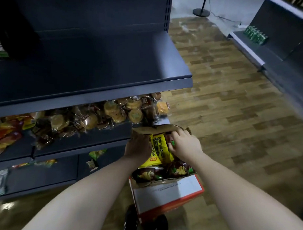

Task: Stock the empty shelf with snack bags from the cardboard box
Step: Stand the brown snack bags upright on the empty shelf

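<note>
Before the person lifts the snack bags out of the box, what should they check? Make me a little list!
1. Open cardboard box within reach: ok, both hands are inside it.
2. Left hand has a bag: cannot tell, it rests against the yellow snack bags but its fingers are hidden.
3. Right hand has a bag: ok, its fingers curl round a dark red snack bag with a green patch.
4. Room on the dark grey metal shelf: ok, most of its top is bare.
5. Box flaps out of the way: ok, the far flap is folded back.
6. Box steady: cannot tell, it sits on a red and white box.
</note>
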A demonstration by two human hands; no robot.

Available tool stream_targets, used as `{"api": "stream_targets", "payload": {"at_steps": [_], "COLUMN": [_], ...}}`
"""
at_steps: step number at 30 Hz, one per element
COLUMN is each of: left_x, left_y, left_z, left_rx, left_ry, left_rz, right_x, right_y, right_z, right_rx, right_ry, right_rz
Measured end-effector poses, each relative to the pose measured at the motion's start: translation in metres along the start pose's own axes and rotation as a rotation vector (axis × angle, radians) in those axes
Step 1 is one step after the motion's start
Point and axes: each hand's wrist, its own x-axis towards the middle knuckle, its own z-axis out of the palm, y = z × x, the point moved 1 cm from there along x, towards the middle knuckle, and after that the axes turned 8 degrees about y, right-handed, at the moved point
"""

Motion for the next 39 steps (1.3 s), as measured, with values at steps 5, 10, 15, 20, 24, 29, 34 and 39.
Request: {"api": "stream_targets", "payload": {"at_steps": [5,10,15,20,24,29,34,39], "left_x": [0.011,0.013,0.019,0.027,0.029,0.030,0.031,0.031], "left_y": [-0.001,0.005,0.011,0.011,0.010,0.013,0.014,0.015], "left_z": [0.032,0.056,0.069,0.078,0.083,0.085,0.087,0.087], "left_rx": [-0.054,0.001,-0.018,-0.079,-0.114,-0.110,-0.099,-0.086], "left_ry": [-0.068,-0.090,-0.107,-0.112,-0.133,-0.146,-0.144,-0.145], "left_rz": [-0.081,-0.096,-0.221,-0.326,-0.361,-0.374,-0.373,-0.368], "right_x": [0.002,0.004,0.013,0.021,0.022,0.028,0.029,0.033], "right_y": [0.010,0.021,0.028,0.032,0.033,0.029,0.029,0.030], "right_z": [0.031,0.057,0.076,0.087,0.093,0.096,0.097,0.093], "right_rx": [0.026,0.029,0.068,0.110,0.128,0.133,0.137,0.164], "right_ry": [-0.127,-0.202,-0.195,-0.234,-0.241,-0.266,-0.295,-0.340], "right_rz": [0.061,0.106,0.156,0.181,0.206,0.240,0.252,0.275]}}
